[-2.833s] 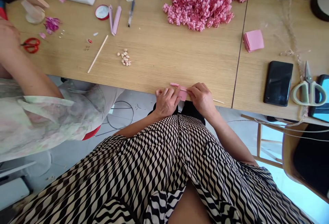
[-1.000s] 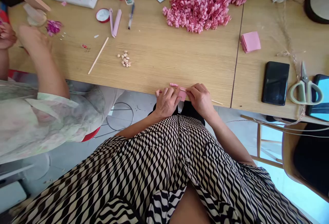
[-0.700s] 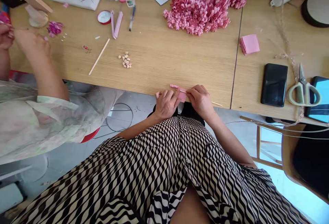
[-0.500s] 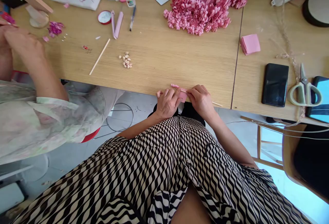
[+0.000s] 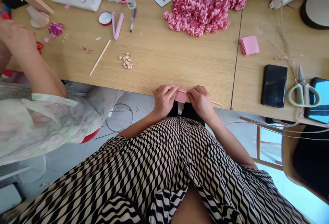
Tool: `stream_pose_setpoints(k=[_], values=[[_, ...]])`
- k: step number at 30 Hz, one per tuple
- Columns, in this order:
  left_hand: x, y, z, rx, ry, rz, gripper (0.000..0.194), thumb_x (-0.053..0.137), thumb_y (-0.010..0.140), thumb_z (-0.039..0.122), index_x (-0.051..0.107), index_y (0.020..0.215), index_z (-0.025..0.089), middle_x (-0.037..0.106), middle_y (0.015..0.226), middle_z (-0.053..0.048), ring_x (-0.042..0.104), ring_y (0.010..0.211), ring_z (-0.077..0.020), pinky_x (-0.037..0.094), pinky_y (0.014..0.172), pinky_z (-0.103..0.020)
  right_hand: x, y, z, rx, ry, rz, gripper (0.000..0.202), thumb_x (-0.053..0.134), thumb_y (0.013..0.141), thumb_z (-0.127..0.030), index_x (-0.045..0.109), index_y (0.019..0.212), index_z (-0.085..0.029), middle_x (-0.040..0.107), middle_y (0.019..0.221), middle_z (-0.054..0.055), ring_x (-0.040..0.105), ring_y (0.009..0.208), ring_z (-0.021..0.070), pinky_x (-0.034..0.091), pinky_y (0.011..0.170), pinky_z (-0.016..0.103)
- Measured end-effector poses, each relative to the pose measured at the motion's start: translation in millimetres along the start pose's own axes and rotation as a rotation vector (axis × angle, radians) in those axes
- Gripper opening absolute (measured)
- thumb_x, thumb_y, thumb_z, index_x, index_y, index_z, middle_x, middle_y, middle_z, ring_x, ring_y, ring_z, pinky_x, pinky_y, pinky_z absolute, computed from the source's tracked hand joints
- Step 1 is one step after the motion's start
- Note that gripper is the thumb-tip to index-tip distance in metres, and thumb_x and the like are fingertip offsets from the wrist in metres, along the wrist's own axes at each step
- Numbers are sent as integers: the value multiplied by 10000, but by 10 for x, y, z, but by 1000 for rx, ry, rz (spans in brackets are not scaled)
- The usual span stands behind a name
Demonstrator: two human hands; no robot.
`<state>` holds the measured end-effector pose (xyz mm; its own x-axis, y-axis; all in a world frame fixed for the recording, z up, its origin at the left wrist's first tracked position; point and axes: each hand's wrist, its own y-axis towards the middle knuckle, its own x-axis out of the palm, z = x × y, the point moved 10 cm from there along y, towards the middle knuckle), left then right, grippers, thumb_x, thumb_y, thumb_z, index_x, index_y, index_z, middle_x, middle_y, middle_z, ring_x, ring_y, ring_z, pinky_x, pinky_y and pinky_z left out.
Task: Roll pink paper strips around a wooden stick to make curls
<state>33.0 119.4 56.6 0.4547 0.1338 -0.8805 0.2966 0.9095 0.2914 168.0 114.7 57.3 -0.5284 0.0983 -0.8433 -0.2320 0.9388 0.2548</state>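
Note:
At the front edge of the table, a small pink sheet [image 5: 181, 97] hangs between my two hands; I cannot tell whether it is paper or cloth. My left hand [image 5: 164, 99] is closed, its thumb and fingers pinching the left end of the pink sheet's upper edge and hiding that end. My right hand [image 5: 200, 100] is closed around a thin wooden stick [image 5: 218, 103], whose tip pokes out to the right. The stick's other part runs under my right fingers, along the top of the pink sheet.
A large heap of curled pink pieces [image 5: 197, 11] lies at the back. Flat pink squares [image 5: 250, 45], a black phone-like device [image 5: 274, 85] and scissors [image 5: 303, 92] are to the right. Left are peanut-like kernels [image 5: 126, 61], another stick [image 5: 100, 57] and a co-worker's arm [image 5: 33, 56].
My left hand has shifted left and slightly up, now covering the curled pink end that showed before. More of the sheet shows. My right hand stays nearly in place. The co-worker's hands moved left.

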Motion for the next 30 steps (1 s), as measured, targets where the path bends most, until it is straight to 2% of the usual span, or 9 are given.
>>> stream_pose_setpoints(k=[2, 5, 8, 14, 23, 30], values=[[-30, 80, -25, 21, -20, 16, 341, 399, 997, 368, 681, 1169, 284, 644, 1060, -77, 546, 1064, -213, 332, 943, -395, 6, 1, -4, 3, -9, -5, 231, 473, 949, -234, 689, 888, -179, 632, 876, 99, 519, 836, 219, 453, 746, 343], [14, 185, 0, 93, -53, -39, 283, 485, 964, 379, 690, 1143, 300, 639, 1124, -65, 516, 1149, -226, 352, 949, -392, 8, 0, -3, 12, -3, -9, 232, 466, 950, -225, 684, 883, -184, 632, 884, 97, 518, 843, 219, 447, 745, 343], [63, 236, -21, 97, -81, -82, 245, 530, 944, 391, 711, 1077, 295, 656, 1103, -53, 528, 1141, -223, 351, 952, -394, 12, 2, -13, 8, -24, -17, 250, 441, 959, -219, 677, 882, -194, 629, 894, 95, 516, 851, 219, 441, 742, 341], [107, 234, -71, 63, -102, -81, 247, 535, 937, 425, 732, 947, 275, 680, 1026, -39, 572, 1056, -206, 335, 932, -393, 33, 11, -48, -15, -100, -49, 266, 413, 967, -206, 667, 895, -178, 627, 899, 117, 498, 847, 234, 437, 725, 357], [126, 226, -57, 83, -66, -84, 264, 519, 942, 448, 728, 934, 287, 679, 1039, -29, 566, 1066, -211, 298, 894, -403, 53, 31, -65, -27, -206, -62, 252, 395, 963, -181, 641, 907, -173, 612, 907, 122, 456, 849, 249, 413, 735, 383], [149, 224, -64, 77, -55, -109, 250, 521, 945, 431, 724, 950, 286, 672, 1060, -43, 552, 1082, -226, 297, 911, -417, 53, 1, -34, 25, -181, -73, 230, 385, 943, -136, 611, 921, -176, 606, 919, 128, 447, 859, 258, 385, 730, 396]])
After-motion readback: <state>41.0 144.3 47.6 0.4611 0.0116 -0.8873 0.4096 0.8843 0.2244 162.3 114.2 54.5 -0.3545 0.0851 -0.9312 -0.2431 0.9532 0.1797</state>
